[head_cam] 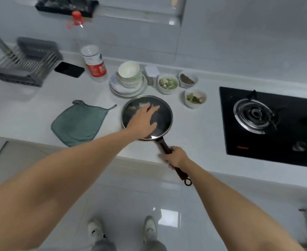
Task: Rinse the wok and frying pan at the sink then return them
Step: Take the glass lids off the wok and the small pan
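Here, in the head view, our right hand [175,157] was closed around the dark handle of the frying pan [162,122], which rested on the counter [194,134] near its front edge, between the green cloth [78,124] and the hob [268,127]. Our left hand [142,120] lay open, fingers spread, over the pan's bowl, gripping nothing. We saw no wok and no sink basin. We judged the pan either newly returned or about to be lifted; its rinsing could not be confirmed.

Home kitchen: gas hob [254,115], dish rack [25,64] (tiled walls).
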